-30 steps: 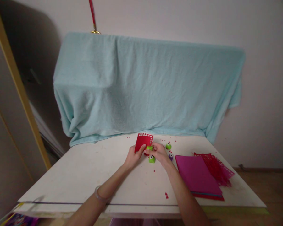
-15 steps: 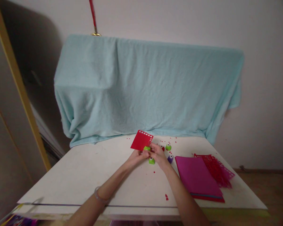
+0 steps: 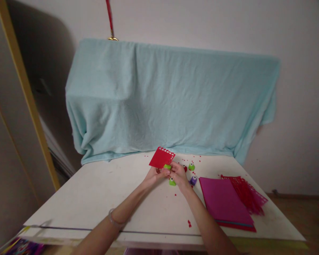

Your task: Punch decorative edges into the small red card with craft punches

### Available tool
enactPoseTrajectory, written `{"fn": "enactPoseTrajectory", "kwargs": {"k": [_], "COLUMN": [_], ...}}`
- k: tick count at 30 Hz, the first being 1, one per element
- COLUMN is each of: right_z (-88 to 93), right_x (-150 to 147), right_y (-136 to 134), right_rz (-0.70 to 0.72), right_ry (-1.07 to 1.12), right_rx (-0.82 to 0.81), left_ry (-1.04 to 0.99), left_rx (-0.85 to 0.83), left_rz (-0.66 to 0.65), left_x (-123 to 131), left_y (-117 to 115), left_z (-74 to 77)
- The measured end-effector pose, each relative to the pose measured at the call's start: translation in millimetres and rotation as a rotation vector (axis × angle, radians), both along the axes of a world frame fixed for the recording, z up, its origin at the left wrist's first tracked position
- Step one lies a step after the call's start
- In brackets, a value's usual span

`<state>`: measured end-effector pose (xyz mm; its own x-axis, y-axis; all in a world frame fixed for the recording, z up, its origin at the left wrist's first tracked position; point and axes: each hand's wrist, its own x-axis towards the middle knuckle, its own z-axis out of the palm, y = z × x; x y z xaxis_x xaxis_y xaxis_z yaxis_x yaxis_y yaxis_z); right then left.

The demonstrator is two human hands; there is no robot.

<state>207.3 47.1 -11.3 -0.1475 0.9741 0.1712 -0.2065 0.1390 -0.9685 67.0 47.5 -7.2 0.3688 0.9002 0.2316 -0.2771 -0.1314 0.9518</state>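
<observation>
A square of red paper (image 3: pixel 161 158) stands tilted above the table, a row of punched holes along its far and right edges. At its lower right edge sits a small green craft punch (image 3: pixel 167 166). My left hand (image 3: pixel 155 175) is closed around the punch from the left, below the paper, its thumb on the punch. My right hand (image 3: pixel 178 173) grips the punch from the right, fingers bent; some fingertips are hidden. Close by are a second green punch (image 3: pixel 172 182), a purple punch (image 3: pixel 193 180), another green punch (image 3: pixel 191 166) and a partly hidden red punch (image 3: pixel 185 168).
On the white table (image 3: pixel 101 198), a stack of magenta and red paper (image 3: pixel 225 200) lies at right beside a pile of punched red strips (image 3: pixel 246 194). Red scraps (image 3: pixel 189 224) are scattered about. A pale blue cloth (image 3: pixel 175 95) hangs behind the table.
The view has shifted slightly, so everything sits a little further right. Both hands keep hold of the punch and paper, with little visible movement.
</observation>
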Motion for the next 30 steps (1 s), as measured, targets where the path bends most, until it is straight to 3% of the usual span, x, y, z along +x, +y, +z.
{"fn": "enactPoseTrajectory", "kwargs": {"k": [6, 12, 21, 30], "right_z": [4.3, 5.9, 0.1, 5.5], "right_x": [4, 8, 13, 21], "right_y": [2, -2, 5, 6], "right_rz": [0.05, 0.1, -0.036, -0.127], "right_ry": [-0.043, -0.084, -0.043, 0.001], "right_rx": [-0.028, -0.037, -0.097, -0.088], "left_ry": [0.009, -0.061, -0.078, -0.048], "left_rx": [-0.017, -0.123, -0.085, -0.041], "left_rz": [-0.091, 0.055, 0.284, 0.232], "left_x": [-1, 1, -2, -7], "left_y": [3, 3, 6, 14], "left_z": [-2.5, -2.8, -4.7, -9.0]}}
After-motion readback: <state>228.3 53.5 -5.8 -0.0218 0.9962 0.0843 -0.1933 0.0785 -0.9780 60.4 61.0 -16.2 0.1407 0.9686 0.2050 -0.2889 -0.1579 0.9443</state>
